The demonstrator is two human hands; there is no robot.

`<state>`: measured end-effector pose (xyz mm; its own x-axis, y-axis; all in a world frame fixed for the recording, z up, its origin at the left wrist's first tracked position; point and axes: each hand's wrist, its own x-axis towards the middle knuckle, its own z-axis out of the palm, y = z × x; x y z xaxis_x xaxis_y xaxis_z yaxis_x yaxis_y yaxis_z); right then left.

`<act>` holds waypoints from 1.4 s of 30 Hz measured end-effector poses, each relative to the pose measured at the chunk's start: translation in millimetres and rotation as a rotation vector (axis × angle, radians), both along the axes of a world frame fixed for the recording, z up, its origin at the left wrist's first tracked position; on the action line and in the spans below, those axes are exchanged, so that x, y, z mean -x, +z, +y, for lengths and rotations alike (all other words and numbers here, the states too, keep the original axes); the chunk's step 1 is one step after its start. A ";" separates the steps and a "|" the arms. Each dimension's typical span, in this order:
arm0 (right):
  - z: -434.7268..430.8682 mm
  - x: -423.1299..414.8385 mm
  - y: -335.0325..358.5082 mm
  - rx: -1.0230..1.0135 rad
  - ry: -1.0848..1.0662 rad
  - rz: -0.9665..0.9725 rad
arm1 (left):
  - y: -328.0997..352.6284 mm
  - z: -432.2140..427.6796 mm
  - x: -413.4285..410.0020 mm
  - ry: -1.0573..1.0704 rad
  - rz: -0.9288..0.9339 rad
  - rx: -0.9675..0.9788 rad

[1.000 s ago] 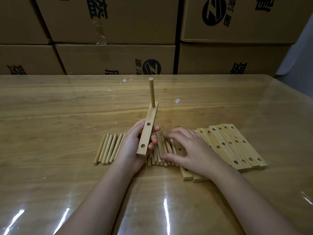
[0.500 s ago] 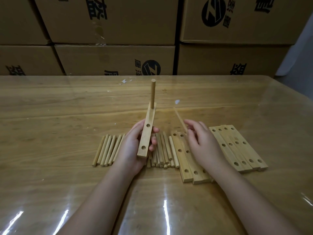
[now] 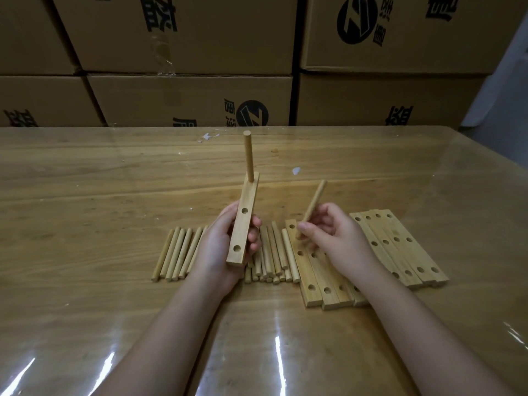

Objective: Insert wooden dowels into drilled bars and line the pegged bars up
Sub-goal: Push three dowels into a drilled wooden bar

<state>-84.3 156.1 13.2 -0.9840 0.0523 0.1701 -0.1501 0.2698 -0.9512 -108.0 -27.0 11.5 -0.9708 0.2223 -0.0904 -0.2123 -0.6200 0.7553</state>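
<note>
My left hand (image 3: 221,247) grips a drilled wooden bar (image 3: 243,224) above the table, tilted away from me. One dowel (image 3: 248,157) stands upright in the bar's far hole; two nearer holes are open. My right hand (image 3: 334,238) pinches a loose dowel (image 3: 314,200) that points up and away, just right of the bar. Under and between my hands lie loose dowels (image 3: 271,252), with a second group of dowels (image 3: 178,254) to the left. Several drilled bars (image 3: 400,250) lie side by side on the right, partly hidden by my right hand.
The wooden table (image 3: 114,195) has a glossy clear cover with glare near its front edge. Stacked cardboard boxes (image 3: 185,98) form a wall right behind its far edge. The table's right edge (image 3: 500,172) runs diagonally at the right.
My right hand has lifted off the dowel pile with one dowel pinched and has moved up toward the bar. My left hand keeps the bar almost still.
</note>
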 end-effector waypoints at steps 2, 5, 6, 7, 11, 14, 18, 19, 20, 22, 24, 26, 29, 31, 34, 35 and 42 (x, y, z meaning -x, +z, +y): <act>2.6 0.3 1.7 0.026 -0.012 0.016 | 0.3 -0.3 -0.1 -0.012 -0.004 -0.011; 7.2 0.5 2.3 0.071 -0.039 0.042 | 0.7 -0.9 0.0 -0.021 -0.004 -0.011; 8.2 0.3 2.2 0.119 -0.033 0.044 | 0.6 -1.3 -0.1 -0.023 -0.004 -0.010; 9.2 0.4 2.1 0.158 -0.022 0.046 | 0.5 -1.3 0.1 -0.025 -0.004 -0.009; 10.8 0.3 3.5 0.308 0.035 0.031 | 0.1 -1.5 0.2 -0.030 -0.001 -0.011; 10.9 0.0 4.5 0.338 0.045 0.026 | -0.1 -1.3 0.7 -0.029 0.002 -0.005; 9.6 -1.1 5.2 0.293 0.045 0.024 | -0.5 -1.4 0.7 -0.031 0.008 0.003; 9.2 -0.9 5.1 0.277 0.047 0.017 | -0.6 -1.3 0.9 -0.030 0.008 0.005; 8.6 -0.7 5.3 0.255 0.054 0.009 | -0.8 -1.0 1.0 -0.028 0.009 0.007; 7.2 0.0 5.4 0.214 0.087 0.002 | -0.9 -0.6 1.1 -0.027 0.016 0.008; 7.1 0.1 5.0 0.243 0.108 0.005 | -0.9 -0.7 1.2 -0.030 0.021 0.007; 8.0 -0.6 5.0 0.302 0.104 0.005 | -1.2 -1.1 0.9 -0.033 0.021 0.004; 9.5 0.2 3.9 0.333 0.089 -0.003 | -1.1 -1.3 0.3 -0.037 0.021 0.007; 8.8 0.9 4.2 0.350 0.095 -0.027 | -0.6 -1.3 0.0 -0.035 0.023 0.015; 8.6 0.8 4.7 0.280 0.049 -0.014 | -0.4 -0.6 -0.7 -0.023 0.020 0.022; 9.2 0.5 4.5 0.270 0.027 0.001 | -0.4 -0.7 -0.9 -0.020 0.020 0.025; 5.3 -7.3 5.9 0.186 0.030 0.101 | -2.9 -0.6 0.0 0.021 0.048 0.045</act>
<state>-77.0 161.4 19.2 -0.9641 0.0633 0.2578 -0.2521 0.0849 -0.9640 -107.9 -27.5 8.6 -0.9787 0.1983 -0.0527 -0.1619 -0.5892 0.7916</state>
